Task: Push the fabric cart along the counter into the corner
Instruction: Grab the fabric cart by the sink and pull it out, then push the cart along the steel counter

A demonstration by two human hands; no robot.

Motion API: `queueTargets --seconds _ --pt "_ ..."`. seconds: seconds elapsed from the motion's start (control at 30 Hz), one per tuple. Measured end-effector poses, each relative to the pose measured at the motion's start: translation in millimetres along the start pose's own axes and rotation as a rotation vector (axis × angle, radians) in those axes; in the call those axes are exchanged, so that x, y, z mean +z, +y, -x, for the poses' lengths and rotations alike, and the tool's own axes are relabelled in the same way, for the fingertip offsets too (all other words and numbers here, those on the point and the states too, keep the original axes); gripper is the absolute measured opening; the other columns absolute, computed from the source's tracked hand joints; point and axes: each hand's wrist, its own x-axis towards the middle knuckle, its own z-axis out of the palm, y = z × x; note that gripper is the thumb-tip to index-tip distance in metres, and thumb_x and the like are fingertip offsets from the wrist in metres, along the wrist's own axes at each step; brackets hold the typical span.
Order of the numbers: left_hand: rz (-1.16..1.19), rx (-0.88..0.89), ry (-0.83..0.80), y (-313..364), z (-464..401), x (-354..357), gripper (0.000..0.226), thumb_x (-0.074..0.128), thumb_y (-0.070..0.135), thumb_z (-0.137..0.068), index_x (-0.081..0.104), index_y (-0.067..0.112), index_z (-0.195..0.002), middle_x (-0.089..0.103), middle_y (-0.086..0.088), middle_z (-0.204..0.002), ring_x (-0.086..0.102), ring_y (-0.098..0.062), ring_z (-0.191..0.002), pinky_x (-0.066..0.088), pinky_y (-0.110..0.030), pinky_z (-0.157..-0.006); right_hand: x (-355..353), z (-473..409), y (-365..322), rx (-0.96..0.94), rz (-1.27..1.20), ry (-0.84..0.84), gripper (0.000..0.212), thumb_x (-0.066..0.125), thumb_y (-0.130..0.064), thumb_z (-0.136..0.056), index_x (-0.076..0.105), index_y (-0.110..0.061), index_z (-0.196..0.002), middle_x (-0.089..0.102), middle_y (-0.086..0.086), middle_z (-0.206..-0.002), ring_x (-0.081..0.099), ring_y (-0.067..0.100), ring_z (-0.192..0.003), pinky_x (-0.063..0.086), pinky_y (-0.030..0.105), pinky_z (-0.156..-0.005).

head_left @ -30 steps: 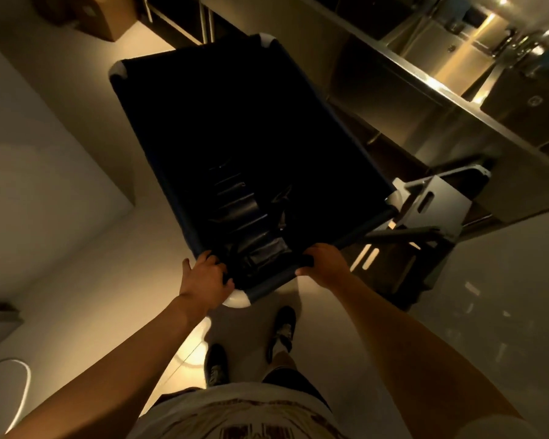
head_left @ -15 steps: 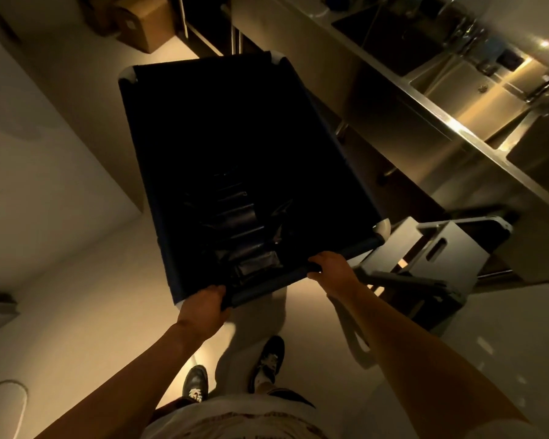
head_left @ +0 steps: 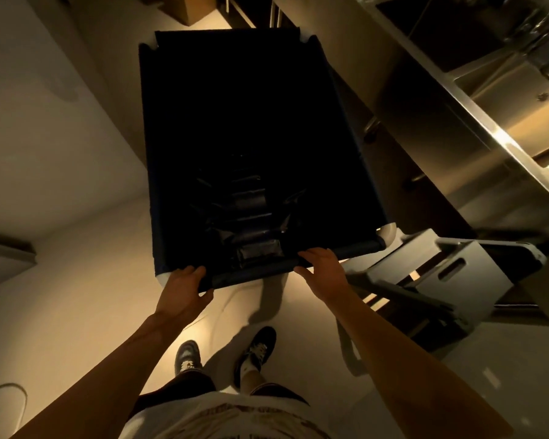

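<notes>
Both hands grip the near rail of the dark fabric cart [head_left: 244, 137]: left hand [head_left: 183, 288] near its left corner, right hand [head_left: 322, 267] further right, fingers curled over. The cart stands on the floor beside the steel desk [head_left: 476, 106].

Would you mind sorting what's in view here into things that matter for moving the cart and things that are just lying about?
Belongs to the job:
fabric cart
left hand, gripping the cart's near rail
right hand, gripping the same rail
steel counter alongside

Just lying about:
grey step stool
cardboard box
cable on the floor
</notes>
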Motion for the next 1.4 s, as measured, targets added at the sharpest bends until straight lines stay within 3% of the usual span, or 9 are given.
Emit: queueTargets --seconds 0.3,0.53,0.87,1.07,1.17,1.27,1.4 --pt "0.015 -0.010 0.018 1 12 5 0.032 0.071 0.034 -0.090 0.065 0.017 -0.117 0.068 -0.008 -0.107 0.062 -0.028 -0.098 0.058 -0.040 -0.084 4 13 4 -0.030 0.037 0.018 0.051 0.057 -0.047 -0.101 0.054 -0.024 -0.146 0.054 -0.002 -0.149 0.041 0.019 -0.145 0.028 0.038 -0.125" --pt "0.030 -0.018 0.012 2 17 6 0.036 0.074 0.031 -0.088 0.065 0.011 -0.116 0.068 -0.013 -0.107 0.062 -0.032 -0.099 0.056 -0.044 -0.085 -9 40 7 0.060 0.070 -0.050 0.063 0.055 -0.046 -0.102 0.036 -0.023 -0.158 0.029 0.001 -0.167 0.018 0.023 -0.159 0.021 0.044 -0.129" --pt "-0.012 0.018 0.011 -3 16 17 0.033 0.073 0.030 -0.089 0.066 0.010 -0.113 0.069 -0.015 -0.103 0.062 -0.037 -0.096 0.050 -0.046 -0.093 -23 72 18 0.145 -0.001 -0.026 0.060 0.057 -0.040 -0.102 0.039 -0.017 -0.155 0.034 0.006 -0.164 0.041 0.025 -0.146 0.039 0.041 -0.121" --pt "-0.010 -0.015 0.018 2 10 24 0.035 0.069 0.043 -0.090 0.065 0.016 -0.112 0.070 -0.011 -0.103 0.063 -0.034 -0.100 0.042 -0.047 -0.106 -31 62 26 0.127 0.005 -0.029 0.060 0.056 -0.039 -0.103 0.037 -0.017 -0.156 0.033 0.007 -0.165 0.037 0.027 -0.150 0.036 0.044 -0.123" --pt "-0.061 -0.046 0.000 11 8 27 0.040 0.066 0.048 -0.091 0.065 0.020 -0.120 0.068 -0.007 -0.114 0.063 -0.031 -0.111 0.032 -0.051 -0.116 -41 44 34 0.108 0.015 -0.021 0.063 0.061 -0.036 -0.101 0.037 -0.019 -0.156 0.033 0.005 -0.165 0.038 0.027 -0.150 0.034 0.045 -0.124" --pt "-0.064 -0.106 -0.005 28 3 29 0.045 0.068 0.052 -0.089 0.065 0.025 -0.125 0.066 -0.004 -0.121 0.061 -0.029 -0.117 0.027 -0.052 -0.117 -56 18 48 0.043 0.038 -0.039 0.064 0.065 -0.033 -0.098 0.040 -0.018 -0.155 0.036 0.005 -0.163 0.034 0.027 -0.152 0.033 0.043 -0.125" --pt "-0.073 -0.180 0.002 57 1 38 0.048 0.064 0.058 -0.089 0.064 0.029 -0.127 0.065 -0.001 -0.124 0.060 -0.027 -0.120 0.031 -0.053 -0.116 -74 -15 71 -0.006 0.085 -0.123 0.064 0.066 -0.031 -0.098 0.041 -0.019 -0.155 0.037 0.005 -0.161 0.034 0.027 -0.151 0.029 0.042 -0.127"
